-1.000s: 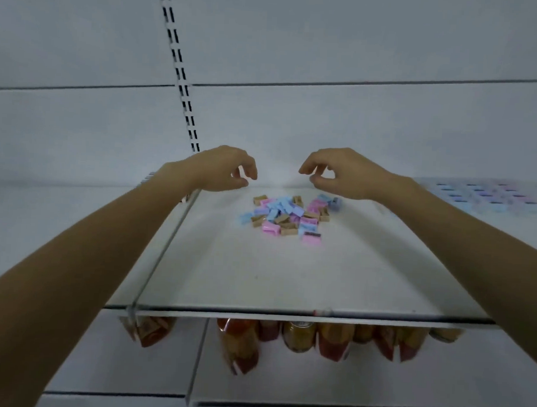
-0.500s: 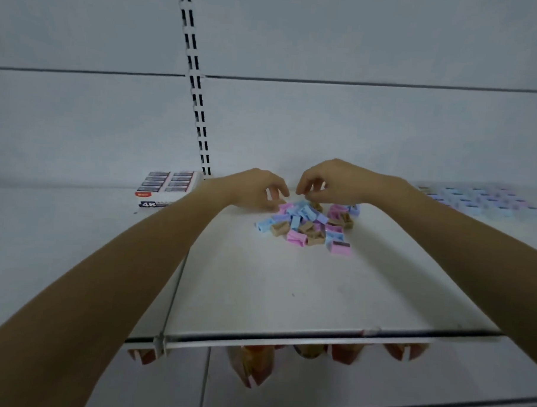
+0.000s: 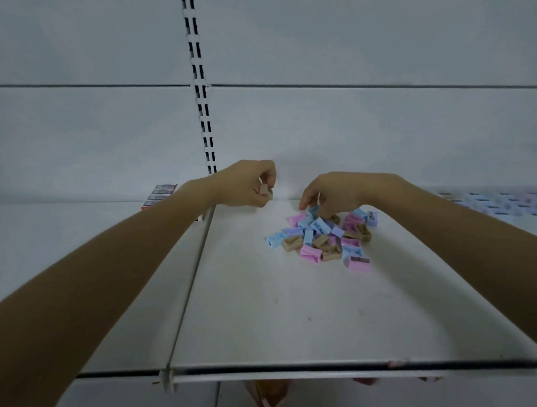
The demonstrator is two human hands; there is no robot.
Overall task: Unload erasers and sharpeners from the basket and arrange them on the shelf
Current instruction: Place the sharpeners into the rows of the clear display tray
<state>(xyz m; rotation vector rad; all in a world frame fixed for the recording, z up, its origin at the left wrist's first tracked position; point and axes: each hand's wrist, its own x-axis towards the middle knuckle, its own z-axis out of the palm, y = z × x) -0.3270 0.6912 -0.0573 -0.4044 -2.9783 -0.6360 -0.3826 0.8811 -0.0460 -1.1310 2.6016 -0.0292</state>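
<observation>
The left hand [image 3: 243, 183] pinched a tan sharpener [image 3: 265, 191] above the far-left corner of the shelf [image 3: 256, 310], probably to start a row there. The right hand [image 3: 338, 191] curled over a blue sharpener [image 3: 313, 210] on the far edge of the pile of sharpeners [image 3: 324, 236]; its grip was unclear.

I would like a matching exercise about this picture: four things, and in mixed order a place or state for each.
1. left hand
2. right hand
3. pile of small pastel plastic sharpeners
4. red-and-white box of dark erasers

a. middle of the white metal shelf
b. pinches a small tan sharpener
c. at the far left, near the back
d. reaches into the pile

Pairs: 1-b, 2-d, 3-a, 4-c
</observation>
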